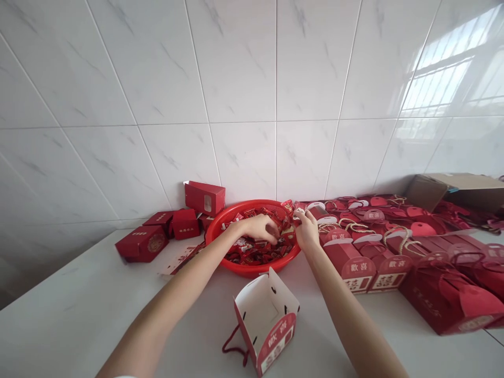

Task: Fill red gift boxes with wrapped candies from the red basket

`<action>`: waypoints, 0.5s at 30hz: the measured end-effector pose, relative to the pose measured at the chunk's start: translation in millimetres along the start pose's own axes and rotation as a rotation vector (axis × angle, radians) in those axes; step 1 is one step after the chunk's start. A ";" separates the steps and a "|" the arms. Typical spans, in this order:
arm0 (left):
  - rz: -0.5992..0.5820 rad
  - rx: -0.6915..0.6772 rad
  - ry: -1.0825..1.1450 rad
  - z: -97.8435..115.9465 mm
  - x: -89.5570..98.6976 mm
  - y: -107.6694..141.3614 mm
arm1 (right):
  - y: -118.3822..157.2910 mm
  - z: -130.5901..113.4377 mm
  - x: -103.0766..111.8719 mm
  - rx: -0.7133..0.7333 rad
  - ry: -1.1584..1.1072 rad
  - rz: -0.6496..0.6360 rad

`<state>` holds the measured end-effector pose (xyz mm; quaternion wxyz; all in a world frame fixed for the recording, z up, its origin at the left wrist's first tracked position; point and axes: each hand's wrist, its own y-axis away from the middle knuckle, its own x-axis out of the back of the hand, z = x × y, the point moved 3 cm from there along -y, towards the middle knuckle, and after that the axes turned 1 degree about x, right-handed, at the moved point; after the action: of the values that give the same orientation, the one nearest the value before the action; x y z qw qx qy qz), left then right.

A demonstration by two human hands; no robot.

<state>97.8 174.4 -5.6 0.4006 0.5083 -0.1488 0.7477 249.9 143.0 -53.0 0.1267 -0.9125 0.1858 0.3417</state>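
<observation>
The open red-and-white cardboard box point(277, 338) lies on the near side of the round red plastic basket point(252, 271), where the left hand point(260, 228) curls, its grip unclear; the right hand point(308, 231) pinches a small red-and-white packet point(300, 211) by the right rim.

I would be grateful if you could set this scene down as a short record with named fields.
left hand: reaching into the basket, among wrapped packets
right hand: at the basket's right rim, apparently pinching small packets
basket: red, round, holding packets
open box: in front of the basket, top open, white inside, dark red cord at its left
right side: rows of red gift boxes, some with rope handles
far right: brown carton
left side: smaller red boxes
</observation>
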 end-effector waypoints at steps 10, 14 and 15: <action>-0.044 0.151 -0.416 -7.0 -43.6 15.5 | 2.7 -1.6 0.1 -0.012 0.018 -0.023; -0.007 0.130 -0.368 -13.6 -37.8 5.8 | 5.4 -3.1 -0.5 -0.011 0.034 -0.038; 0.011 0.127 -0.337 -16.9 -34.8 4.2 | 5.8 -3.3 -0.6 -0.010 0.035 -0.037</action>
<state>89.4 166.8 -42.9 0.3332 0.6497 -0.1691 0.6620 248.9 136.8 -50.8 0.1253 -0.9222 0.1696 0.3241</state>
